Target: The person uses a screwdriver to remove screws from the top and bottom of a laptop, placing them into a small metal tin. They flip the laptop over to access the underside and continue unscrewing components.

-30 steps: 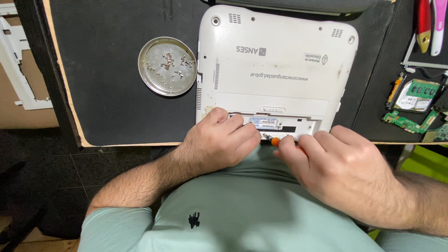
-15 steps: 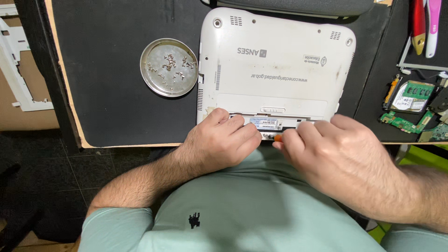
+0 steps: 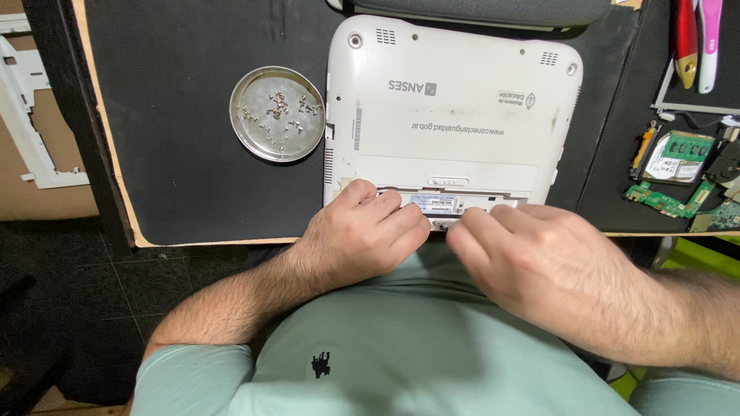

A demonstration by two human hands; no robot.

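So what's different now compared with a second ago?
The right hand has slid left along the near edge of the white laptop, closing on the left hand; the small orange tip seen beside it earlier is now covered. The left hand, the laptop and the round tin of screws stayed put.

screw dish [image 3: 277,113] left, circuit boards [image 3: 672,173] right

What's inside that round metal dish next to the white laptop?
The round silver metal dish holds a scatter of small loose screws, mostly near its middle. Nothing covers it, though the screws are too small to count.
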